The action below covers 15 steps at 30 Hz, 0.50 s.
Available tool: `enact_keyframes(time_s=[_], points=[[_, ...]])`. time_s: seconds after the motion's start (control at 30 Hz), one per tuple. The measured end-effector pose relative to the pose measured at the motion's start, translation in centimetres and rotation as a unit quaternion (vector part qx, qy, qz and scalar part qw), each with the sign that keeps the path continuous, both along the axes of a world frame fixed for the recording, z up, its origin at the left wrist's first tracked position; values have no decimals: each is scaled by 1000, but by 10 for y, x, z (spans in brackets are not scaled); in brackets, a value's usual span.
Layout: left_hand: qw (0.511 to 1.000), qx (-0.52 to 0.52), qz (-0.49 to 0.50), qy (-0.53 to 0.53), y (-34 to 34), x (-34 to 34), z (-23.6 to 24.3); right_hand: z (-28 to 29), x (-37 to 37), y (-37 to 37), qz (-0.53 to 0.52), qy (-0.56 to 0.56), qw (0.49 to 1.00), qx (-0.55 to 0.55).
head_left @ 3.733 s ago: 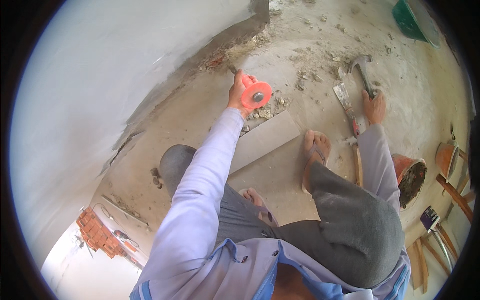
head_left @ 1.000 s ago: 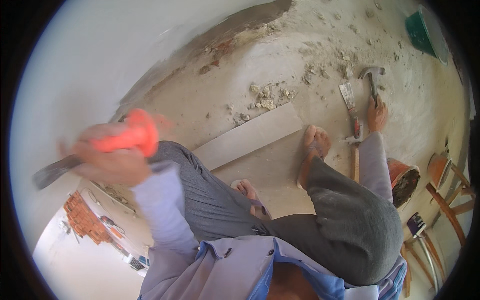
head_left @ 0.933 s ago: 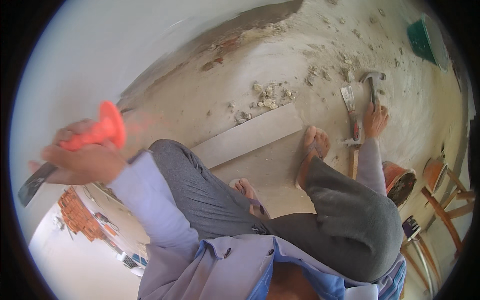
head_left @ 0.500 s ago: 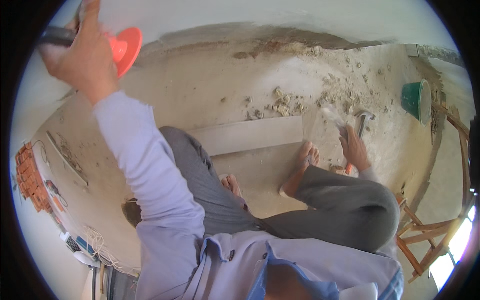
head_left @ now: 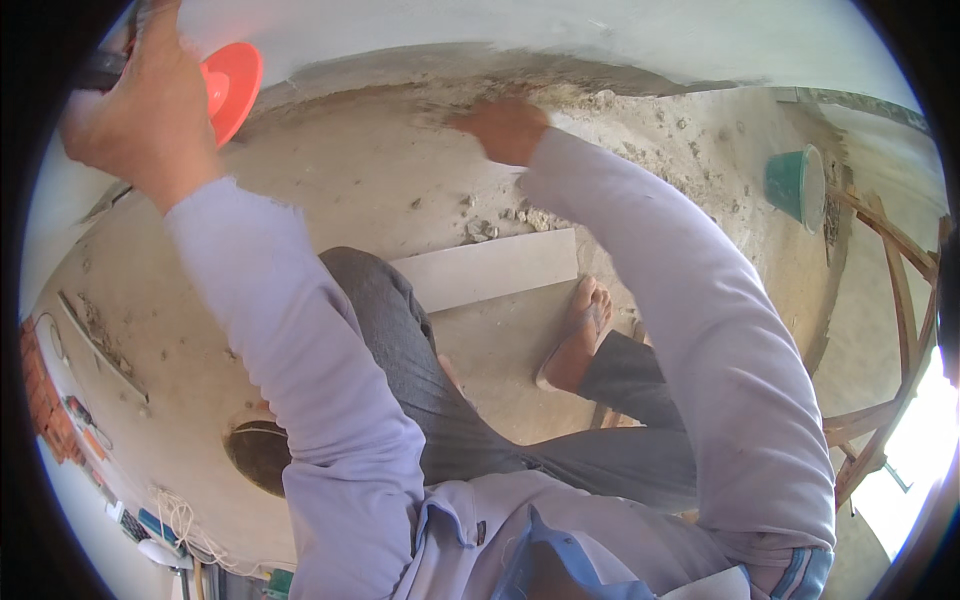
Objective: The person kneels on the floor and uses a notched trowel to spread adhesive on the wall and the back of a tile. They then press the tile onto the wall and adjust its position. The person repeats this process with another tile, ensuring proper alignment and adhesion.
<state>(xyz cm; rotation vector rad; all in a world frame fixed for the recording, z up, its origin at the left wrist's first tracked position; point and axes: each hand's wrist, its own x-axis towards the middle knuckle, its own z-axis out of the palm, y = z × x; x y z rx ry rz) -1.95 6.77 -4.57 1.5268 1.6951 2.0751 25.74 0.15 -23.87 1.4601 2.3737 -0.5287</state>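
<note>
My left hand (head_left: 150,130) is raised at the upper left against the pale wall, closed round a chisel with a dark shank (head_left: 98,70) and a round red-orange hand guard (head_left: 235,92). My right hand (head_left: 505,130) reaches across to the dirty, chipped foot of the wall (head_left: 380,75); its fingers are closed on something smeared by motion, too blurred to name. Broken mortar lumps (head_left: 482,229) lie below that hand, beside a long pale board (head_left: 480,268) on the dusty floor. My right sleeve covers much of the floor where tools lay earlier.
A green bucket (head_left: 785,185) stands at the right, near wooden framing (head_left: 900,280) and a bright opening. At the left are stacked red bricks (head_left: 45,400), a thin strip along the floor (head_left: 103,345) and coiled cable (head_left: 180,515). My sandalled foot (head_left: 580,330) rests by the board.
My left hand has risen with the chisel to the upper left. My right hand has left the hammer and putty knife area, moving up and leftward to the wall's foot.
</note>
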Motion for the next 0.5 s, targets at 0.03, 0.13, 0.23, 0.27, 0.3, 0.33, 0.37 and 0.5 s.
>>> enact_keyframes(time_s=[0.03, 0.13, 0.23, 0.27, 0.3, 0.33, 0.37, 0.5], points=[[1000, -8, 2, -8, -1, 1, 0, 2, 25, -2, 4, -25, 1000, -8], [999, -24, -1, -23, -4, 3, 1, 11, 109, -21, -40, -133, 987, -84], [999, -21, -18, -33, -4, 4, 2, 26, 175, -40, -44, -197, 976, -78], [999, -18, -29, -41, -4, 4, 2, 38, 191, -44, -46, -227, 967, -101], [998, -15, -38, -48, -3, 4, 2, 49, 197, -48, -37, -277, 955, -102], [998, -7, -37, -54, -3, 4, 2, 59, 194, -51, -23, -314, 944, -102], [997, 2, -38, -61, -2, 5, 2, 69, 184, -51, -29, -374, 922, -97], [996, -62, -12, -58, -5, 8, 3, 46, 76, -42, 25, -68, 997, 15]])
